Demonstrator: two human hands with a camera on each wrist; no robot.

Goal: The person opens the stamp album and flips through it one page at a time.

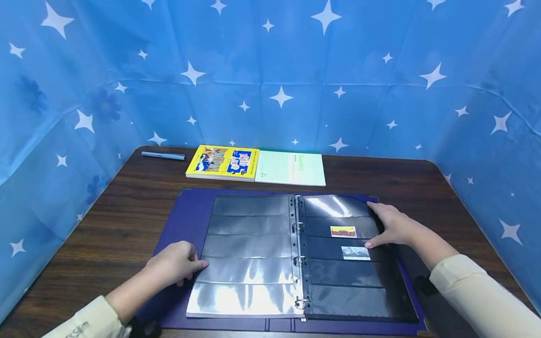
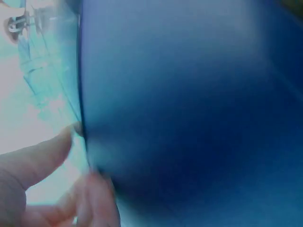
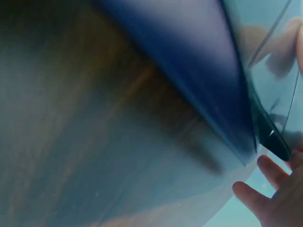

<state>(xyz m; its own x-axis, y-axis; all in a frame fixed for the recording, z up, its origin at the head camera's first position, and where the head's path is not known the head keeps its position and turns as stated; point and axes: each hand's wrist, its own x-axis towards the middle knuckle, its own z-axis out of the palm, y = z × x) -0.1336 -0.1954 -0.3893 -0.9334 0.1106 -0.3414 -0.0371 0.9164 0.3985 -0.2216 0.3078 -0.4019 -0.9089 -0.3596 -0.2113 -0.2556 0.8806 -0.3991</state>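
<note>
A ring-bound stamp album with a purple cover lies spread flat on the table. My left hand is at the outer edge of the left clear-pocket pages, thumb on top and the other fingers bent beside the edge. In the left wrist view that thumb and the fingers pinch the page edge. My right hand rests spread over the upper outer corner of the black right page. Its thumb touches the page beside a pale stamp; a red and yellow stamp sits one row higher.
Behind the album lie a yellow book, a pale green notebook and a blue pen. The dark wooden table shows on both sides. A blue star-patterned curtain surrounds its back and sides.
</note>
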